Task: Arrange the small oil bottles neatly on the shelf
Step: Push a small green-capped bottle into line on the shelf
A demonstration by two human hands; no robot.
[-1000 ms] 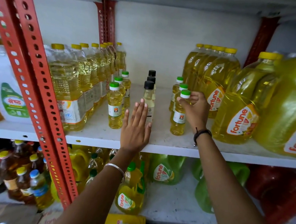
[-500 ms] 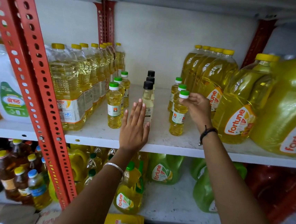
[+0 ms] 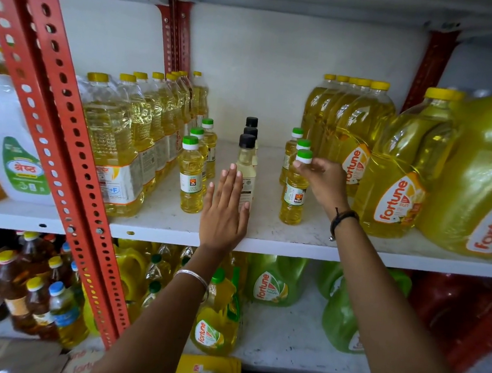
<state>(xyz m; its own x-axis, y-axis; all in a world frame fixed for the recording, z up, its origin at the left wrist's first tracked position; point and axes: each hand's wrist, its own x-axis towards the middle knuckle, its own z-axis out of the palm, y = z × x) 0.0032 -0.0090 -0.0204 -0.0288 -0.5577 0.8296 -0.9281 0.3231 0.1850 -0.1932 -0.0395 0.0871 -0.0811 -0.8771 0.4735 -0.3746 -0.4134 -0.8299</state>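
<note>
Small oil bottles stand in three short rows on the white shelf [image 3: 264, 236]. The left row has green caps, its front bottle [image 3: 190, 181] upright. The middle row has black caps, front bottle [image 3: 246, 168]. My left hand [image 3: 225, 211] is flat with fingers straight, just in front of that black-capped bottle and covering its lower part. The right row has green caps. My right hand [image 3: 325, 182] pinches the neck of its front bottle [image 3: 294, 197], which stands upright on the shelf.
Tall yellow-capped oil bottles [image 3: 113, 146] line the left, beside a red perforated upright [image 3: 64, 126]. Large Fortune jugs [image 3: 401, 183] crowd the right. The lower shelf holds green jugs [image 3: 274, 282] and dark bottles [image 3: 18, 287].
My right hand has shifted to the right of the front green-capped bottle, with its fingertips still at the neck. My left hand stays flat in front of the black-capped bottle.
</note>
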